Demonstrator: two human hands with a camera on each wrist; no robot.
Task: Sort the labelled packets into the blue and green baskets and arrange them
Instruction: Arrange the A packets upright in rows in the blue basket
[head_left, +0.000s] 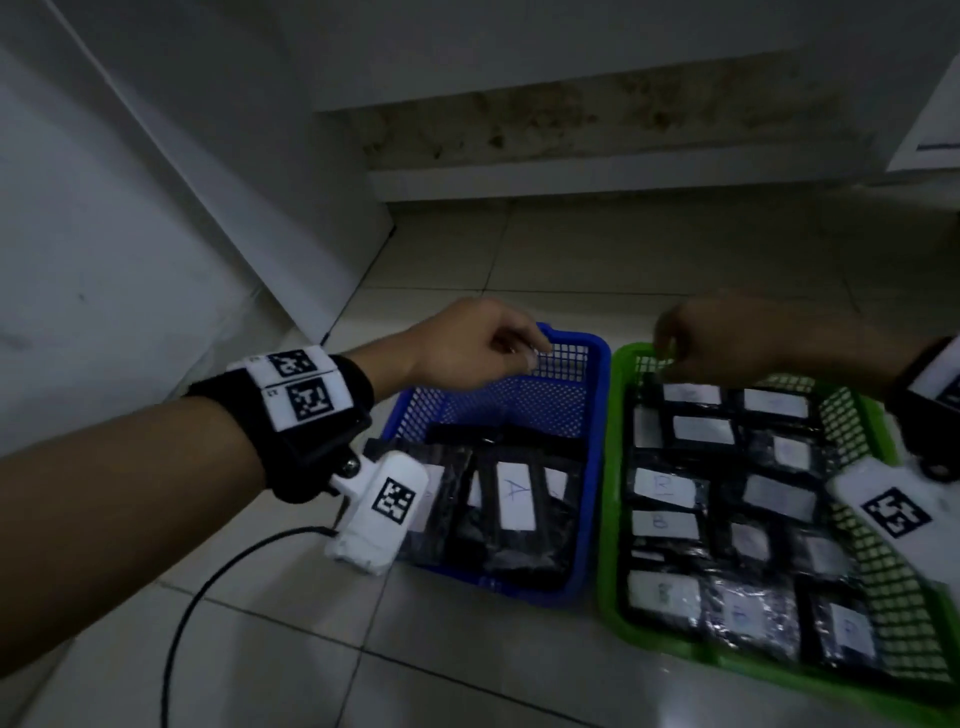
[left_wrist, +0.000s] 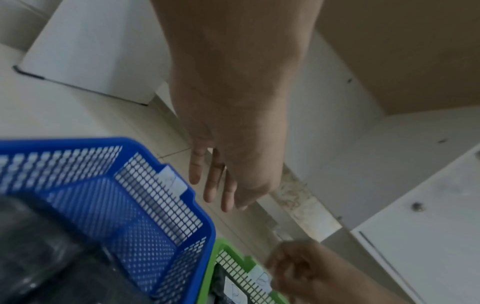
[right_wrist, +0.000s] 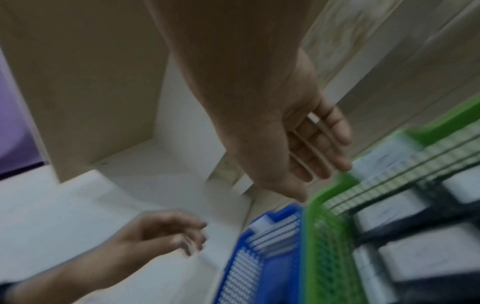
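Note:
A blue basket (head_left: 602, 415) stands on the tiled floor with several black packets in its near half; one label reads A (head_left: 514, 493). To its right a green basket (head_left: 610, 519) is filled with several white-labelled black packets (head_left: 665, 488). My left hand (head_left: 519, 348) hovers over the blue basket's far left corner. In the left wrist view that hand (left_wrist: 221, 185) has straight fingers and holds nothing. My right hand (head_left: 670, 353) hangs over the green basket's far left corner. The right wrist view shows its fingers (right_wrist: 324, 154) relaxed and empty beside the green rim (right_wrist: 311, 246).
A white tag (left_wrist: 172, 182) sits on the blue basket's far rim, and another tag (left_wrist: 259, 275) on the green one. A black cable (head_left: 182, 623) trails over the floor at left. White cabinet panels (head_left: 156, 208) rise at left, and a stained ledge (head_left: 571, 182) runs behind.

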